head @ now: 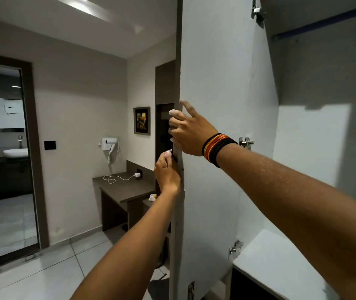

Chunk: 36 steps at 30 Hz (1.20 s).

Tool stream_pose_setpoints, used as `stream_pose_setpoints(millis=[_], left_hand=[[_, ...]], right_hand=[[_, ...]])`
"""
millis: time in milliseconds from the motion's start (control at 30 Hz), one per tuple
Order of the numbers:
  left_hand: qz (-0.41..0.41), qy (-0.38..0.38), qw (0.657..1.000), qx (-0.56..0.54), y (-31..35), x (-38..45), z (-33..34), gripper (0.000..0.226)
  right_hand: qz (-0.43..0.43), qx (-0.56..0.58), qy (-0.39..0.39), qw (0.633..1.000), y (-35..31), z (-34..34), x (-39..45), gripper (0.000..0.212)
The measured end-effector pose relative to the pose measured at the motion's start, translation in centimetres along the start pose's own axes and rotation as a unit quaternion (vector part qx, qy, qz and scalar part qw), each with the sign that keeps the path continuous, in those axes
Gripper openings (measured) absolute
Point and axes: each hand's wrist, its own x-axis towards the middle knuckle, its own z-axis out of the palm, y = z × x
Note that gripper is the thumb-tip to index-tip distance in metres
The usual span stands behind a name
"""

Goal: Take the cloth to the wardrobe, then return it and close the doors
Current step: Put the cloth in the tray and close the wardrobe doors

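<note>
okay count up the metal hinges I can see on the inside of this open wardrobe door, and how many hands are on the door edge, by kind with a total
Hinges on the wardrobe door: 3, top hinge, middle hinge, lower hinge
Hands on the door edge: 2, left hand, right hand
Total: 5

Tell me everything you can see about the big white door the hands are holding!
The wardrobe door stands open, edge toward the camera. Its inner face is smooth white board; the thin edge looks grey-brown. Metal hinges fix it to the wardrobe on the right. The right hand wraps fingers around its free edge, and the left hand grips that edge just below.
</note>
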Motion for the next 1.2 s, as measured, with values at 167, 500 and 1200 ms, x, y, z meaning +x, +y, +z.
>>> stream_pose_setpoints(millis=[167, 500, 1200], left_hand=[[0.035, -0.033, 0.999, -0.006, 0.8, -2.7, 1.0, 0.043], [0.08, -0.071, 0.993, -0.043, 4.2, -11.9, 6.7, 0.035], [0.209, -0.302, 0.93, -0.017, 5.9, -21.3, 25.4, 0.035]], right_hand=[[-0.001, 0.03, 0.039, 0.999, 1.6, -1.3, -4.2, 0.034], [0.034, 0.031, 0.049, 0.998, 7.2, -4.5, -15.4, 0.052], [0.209, -0.063, -0.204, 0.954, 17.3, -0.6, -33.3, 0.06]])
